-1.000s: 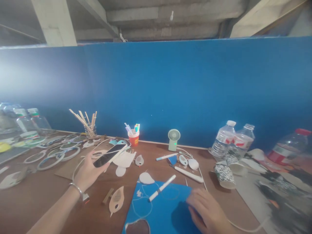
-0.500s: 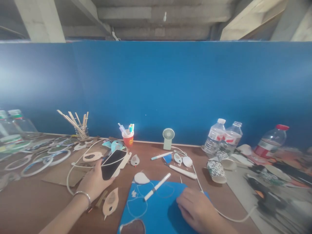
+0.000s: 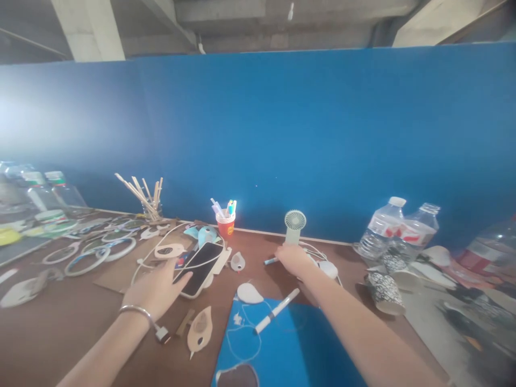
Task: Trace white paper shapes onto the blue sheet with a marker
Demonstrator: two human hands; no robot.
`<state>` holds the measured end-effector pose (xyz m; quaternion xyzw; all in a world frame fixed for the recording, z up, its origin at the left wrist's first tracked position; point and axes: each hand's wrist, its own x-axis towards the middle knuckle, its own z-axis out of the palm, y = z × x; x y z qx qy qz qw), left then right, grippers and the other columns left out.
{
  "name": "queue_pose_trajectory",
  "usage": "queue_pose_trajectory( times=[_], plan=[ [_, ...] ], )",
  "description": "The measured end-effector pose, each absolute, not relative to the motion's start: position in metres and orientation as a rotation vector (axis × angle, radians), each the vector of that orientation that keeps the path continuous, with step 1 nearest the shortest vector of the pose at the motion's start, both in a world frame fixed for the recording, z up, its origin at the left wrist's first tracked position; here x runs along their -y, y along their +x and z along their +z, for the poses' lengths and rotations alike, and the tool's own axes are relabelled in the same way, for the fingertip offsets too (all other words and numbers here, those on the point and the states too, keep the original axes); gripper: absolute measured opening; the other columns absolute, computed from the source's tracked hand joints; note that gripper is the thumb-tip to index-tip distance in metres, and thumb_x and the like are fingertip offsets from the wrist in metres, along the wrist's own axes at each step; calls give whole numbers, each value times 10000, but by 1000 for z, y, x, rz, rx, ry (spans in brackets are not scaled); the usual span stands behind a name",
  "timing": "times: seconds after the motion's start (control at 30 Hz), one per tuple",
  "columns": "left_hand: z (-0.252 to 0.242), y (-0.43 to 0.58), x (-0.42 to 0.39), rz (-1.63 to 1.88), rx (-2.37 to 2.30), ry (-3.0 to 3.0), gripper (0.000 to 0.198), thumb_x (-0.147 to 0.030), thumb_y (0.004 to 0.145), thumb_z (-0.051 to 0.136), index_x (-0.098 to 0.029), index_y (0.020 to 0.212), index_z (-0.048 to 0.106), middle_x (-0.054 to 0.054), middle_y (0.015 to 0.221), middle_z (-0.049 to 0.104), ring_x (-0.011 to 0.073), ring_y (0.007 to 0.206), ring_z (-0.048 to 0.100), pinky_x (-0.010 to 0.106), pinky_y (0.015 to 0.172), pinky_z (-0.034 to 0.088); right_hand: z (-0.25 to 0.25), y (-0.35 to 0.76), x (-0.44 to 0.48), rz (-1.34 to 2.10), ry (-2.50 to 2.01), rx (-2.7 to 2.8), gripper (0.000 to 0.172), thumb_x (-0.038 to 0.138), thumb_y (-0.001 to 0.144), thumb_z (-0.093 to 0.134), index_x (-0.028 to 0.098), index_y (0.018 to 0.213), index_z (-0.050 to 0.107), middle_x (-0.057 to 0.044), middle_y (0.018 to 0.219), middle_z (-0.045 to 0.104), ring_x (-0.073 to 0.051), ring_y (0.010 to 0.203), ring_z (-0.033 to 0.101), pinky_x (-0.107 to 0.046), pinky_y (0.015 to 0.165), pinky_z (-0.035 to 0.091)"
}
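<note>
My left hand (image 3: 155, 290) is spread open at the near left edge of a dark-screened phone (image 3: 201, 269), fingers apart and touching its side. A white cable crosses the phone, and a cable plug (image 3: 163, 334) hangs by the bracelet on my left wrist. My right hand (image 3: 296, 260) reaches far forward, its fingers closed at the foot of a pale green handheld fan (image 3: 295, 221); the fingertips are partly hidden. A pen (image 3: 271, 262) pokes out left of that hand. Below lies a blue sheet (image 3: 278, 344) with drawn outlines and a white marker (image 3: 277, 310).
Wooden bird-shaped cutouts (image 3: 200, 329) lie about the brown table. White rings (image 3: 86, 262) and a jar of sticks (image 3: 152, 208) are on the left, a red paper cup (image 3: 226, 223) at the back. Plastic bottles (image 3: 381, 228) and a patterned cup (image 3: 385, 293) stand or lie on the right.
My right hand has moved from the blue sheet forward to the fan. My left hand has let go of the phone, which now lies flatter. A cable plug now shows by my left wrist.
</note>
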<state>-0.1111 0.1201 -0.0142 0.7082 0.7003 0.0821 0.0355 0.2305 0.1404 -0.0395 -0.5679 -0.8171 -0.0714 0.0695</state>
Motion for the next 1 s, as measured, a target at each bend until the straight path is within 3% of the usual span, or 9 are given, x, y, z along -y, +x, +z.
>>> queue_pose_trajectory(
  times=[0.1, 0.2, 0.3, 0.37, 0.43, 0.57, 0.73, 1.0],
  plan=[
    [5, -97, -105, 369, -1950, 2333, 424, -481, 785, 367, -239, 1119, 466, 71, 1036, 596, 263, 952, 549, 348, 762, 400, -30, 230, -134, -196, -1616, 2405, 132, 234, 839, 505, 123, 866, 571, -39, 897, 586, -146, 814, 562, -325, 717, 459],
    [13, -64, -78, 200, -1499, 2436, 319, -395, 816, 356, -305, 1074, 522, 11, 1117, 554, 205, 973, 539, 303, 784, 406, -20, 231, -107, -169, -1576, 2226, 112, 171, 832, 472, 140, 767, 558, -39, 815, 588, -148, 765, 557, -274, 666, 442],
    [4, -21, -53, 9, -1203, 2609, 276, -326, 797, 408, -281, 1031, 546, 29, 992, 588, 210, 867, 571, 338, 744, 426, -19, 230, -64, -108, -1600, 1971, 261, 203, 901, 291, 121, 854, 535, -58, 728, 588, -139, 668, 567, -241, 587, 438],
    [-11, 4, -45, -39, -1246, 2697, 243, -383, 756, 466, -217, 896, 575, 62, 888, 599, 247, 802, 582, 362, 676, 443, -23, 226, -34, -30, -1567, 1888, 343, 187, 919, 179, 121, 985, 509, -66, 794, 613, -113, 655, 586, -207, 574, 450],
    [-26, 20, -45, -71, -1292, 2750, 226, -363, 765, 441, -190, 835, 569, 75, 830, 601, 258, 730, 586, 364, 595, 447, -30, 219, -11, 288, -1440, 1811, 275, 243, 899, 295, 170, 981, 547, -31, 758, 637, -121, 664, 598, -192, 576, 459],
    [-45, 25, -55, -48, -1239, 2783, 224, -314, 814, 353, -196, 830, 542, 57, 814, 594, 237, 757, 570, 349, 626, 438, -45, 207, 9, 676, -1522, 1549, 167, 322, 769, 524, 183, 676, 533, 27, 528, 547, -109, 476, 500, -182, 423, 376],
    [-50, 19, -66, -45, -1125, 2812, 210, -314, 817, 357, -193, 794, 527, 40, 775, 578, 203, 731, 554, 307, 625, 407, -64, 203, 4, 945, -1502, 1537, 205, 348, 763, 502, 180, 648, 480, 32, 525, 504, -97, 482, 444, -179, 431, 338],
    [-52, 22, -68, -89, -1119, 2763, 204, -310, 822, 338, -198, 804, 508, 37, 762, 560, 202, 708, 545, 302, 585, 387, -71, 203, 0, 689, -1544, 1761, 243, 301, 763, 490, 180, 553, 485, 32, 489, 517, -90, 451, 468, -177, 447, 348]
  ],
)
